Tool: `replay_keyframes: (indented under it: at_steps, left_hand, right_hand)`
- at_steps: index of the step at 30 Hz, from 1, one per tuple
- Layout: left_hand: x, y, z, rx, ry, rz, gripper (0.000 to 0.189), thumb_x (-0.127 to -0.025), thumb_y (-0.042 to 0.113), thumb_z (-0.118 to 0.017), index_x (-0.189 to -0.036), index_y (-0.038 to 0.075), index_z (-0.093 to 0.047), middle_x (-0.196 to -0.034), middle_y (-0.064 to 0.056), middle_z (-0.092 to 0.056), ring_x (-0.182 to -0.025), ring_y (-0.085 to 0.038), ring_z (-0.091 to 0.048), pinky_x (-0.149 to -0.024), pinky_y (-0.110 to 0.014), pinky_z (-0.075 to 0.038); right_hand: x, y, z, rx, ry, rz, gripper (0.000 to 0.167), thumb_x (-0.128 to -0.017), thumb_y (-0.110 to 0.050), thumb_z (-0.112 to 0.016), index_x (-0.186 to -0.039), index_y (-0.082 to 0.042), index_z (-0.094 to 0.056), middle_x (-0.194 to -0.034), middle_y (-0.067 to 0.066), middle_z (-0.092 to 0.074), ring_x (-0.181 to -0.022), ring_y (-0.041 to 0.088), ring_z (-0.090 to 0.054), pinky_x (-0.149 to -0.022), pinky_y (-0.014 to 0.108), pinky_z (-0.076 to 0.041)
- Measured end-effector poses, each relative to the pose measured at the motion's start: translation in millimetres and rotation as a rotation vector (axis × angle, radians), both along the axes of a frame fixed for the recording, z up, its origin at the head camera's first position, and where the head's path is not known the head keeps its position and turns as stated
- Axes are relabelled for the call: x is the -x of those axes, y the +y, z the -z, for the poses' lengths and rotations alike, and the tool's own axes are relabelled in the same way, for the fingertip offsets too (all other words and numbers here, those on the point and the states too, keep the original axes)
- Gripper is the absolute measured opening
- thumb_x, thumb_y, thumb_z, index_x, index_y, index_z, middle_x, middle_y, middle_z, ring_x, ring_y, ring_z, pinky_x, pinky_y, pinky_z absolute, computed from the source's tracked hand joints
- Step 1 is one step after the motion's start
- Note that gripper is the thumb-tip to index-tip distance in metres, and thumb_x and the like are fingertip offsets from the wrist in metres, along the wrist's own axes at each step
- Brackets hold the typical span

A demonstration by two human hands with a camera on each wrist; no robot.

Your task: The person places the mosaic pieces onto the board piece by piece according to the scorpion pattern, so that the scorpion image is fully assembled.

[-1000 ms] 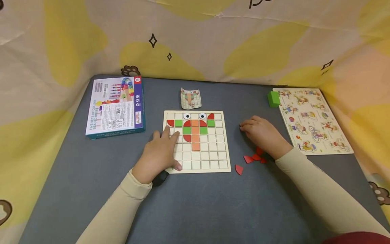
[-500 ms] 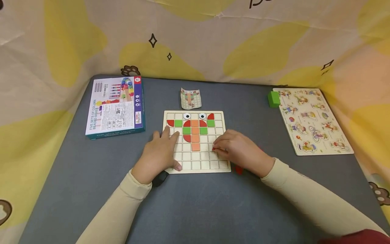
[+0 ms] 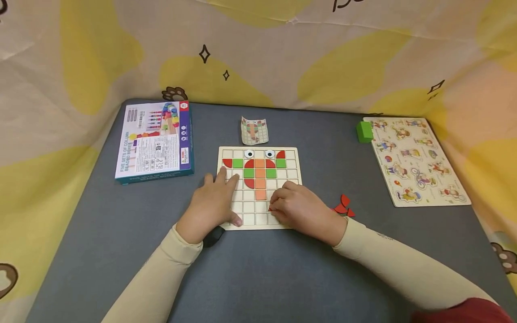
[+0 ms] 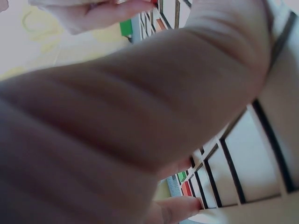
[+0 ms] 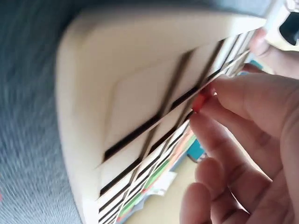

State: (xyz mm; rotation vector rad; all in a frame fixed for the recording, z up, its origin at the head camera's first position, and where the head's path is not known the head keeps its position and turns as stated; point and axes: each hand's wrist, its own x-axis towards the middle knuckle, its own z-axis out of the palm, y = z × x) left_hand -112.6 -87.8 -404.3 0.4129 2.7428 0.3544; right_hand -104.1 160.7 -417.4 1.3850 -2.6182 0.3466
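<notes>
A pale wooden grid board [image 3: 290,172] lies mid-table with red, green and orange pieces and two googly eyes set in its upper cells. My left hand [image 3: 212,202] rests on the board's left side, fingers spread and fairly straight. Over the lower right cells, my right hand [image 3: 300,208] pinches a small red piece [image 5: 202,99] between thumb and fingertips, close to the grid. Part of that piece is hidden by the fingers. In the left wrist view the left thumb covers much of the grid [image 4: 236,158].
Several loose red quarter-round pieces [image 3: 341,208] lie right of the board. Behind it stands a small curled pattern card [image 3: 254,131]. A boxed toy [image 3: 153,141] is at left; a green block [image 3: 365,132] and a picture puzzle board [image 3: 420,163] are at right.
My right hand has come left from beside the loose red pieces to over the board's lower right, carrying a red piece. My left hand has stayed put.
</notes>
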Motion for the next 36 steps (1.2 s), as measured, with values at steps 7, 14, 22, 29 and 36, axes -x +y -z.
replay_keyframes:
  at_steps: [7,14,22,29,36]
  left_hand:
    - [0.2,0.2,0.8,0.007,0.006,0.004,0.125,-0.058,0.048,-0.104,-0.159,0.004,-0.046,-0.163,-0.033,-0.031,-0.126,-0.052,-0.043,-0.076,-0.06,-0.059]
    - [0.0,0.9,1.3,0.001,-0.002,-0.002,0.124,-0.059,0.047,-0.104,-0.16,0.004,-0.045,-0.164,-0.033,-0.031,-0.126,-0.051,-0.042,-0.075,-0.059,-0.059]
    - [0.0,1.1,2.0,0.009,-0.013,-0.005,0.124,-0.059,0.046,-0.104,-0.16,0.005,-0.045,-0.164,-0.032,-0.03,-0.126,-0.051,-0.042,-0.076,-0.057,-0.059]
    - [-0.1,0.4,2.1,0.001,-0.006,-0.001,0.124,-0.059,0.046,-0.104,-0.16,0.004,-0.045,-0.164,-0.033,-0.03,-0.124,-0.05,-0.043,-0.074,-0.057,-0.059]
    - [1.1,0.7,1.2,0.001,-0.003,0.001,0.124,-0.059,0.046,-0.104,-0.16,0.004,-0.045,-0.165,-0.033,-0.029,-0.125,-0.051,-0.042,-0.074,-0.057,-0.059]
  right_hand:
    - [-6.6,3.9,2.5,0.037,-0.094,0.062,0.005,-0.089,-0.013,-0.083,-0.094,-0.011,-0.084,-0.099,0.001,-0.071,-0.09,0.021,-0.061,-0.081,0.032,-0.052]
    - [-3.7,29.7,-9.0,0.016,-0.193,0.206,0.01,-0.094,-0.017,-0.079,-0.103,-0.013,-0.081,-0.109,0.001,-0.07,-0.101,0.024,-0.062,-0.091,0.04,-0.052]
    - [-12.8,110.7,-16.6,-0.032,-0.165,0.473,0.014,-0.09,-0.01,-0.082,-0.104,-0.005,-0.082,-0.105,0.011,-0.075,-0.1,0.034,-0.064,-0.092,0.051,-0.051]
    - [-28.1,138.2,-13.8,-0.042,-0.191,0.556,0.014,-0.089,-0.012,-0.083,-0.1,-0.004,-0.084,-0.105,0.014,-0.076,-0.102,0.039,-0.064,-0.092,0.054,-0.051]
    - [-15.1,137.1,-7.0,-0.045,-0.117,0.58,0.02,-0.089,-0.012,-0.083,-0.103,0.002,-0.081,-0.1,0.018,-0.075,-0.095,0.041,-0.062,-0.088,0.054,-0.051]
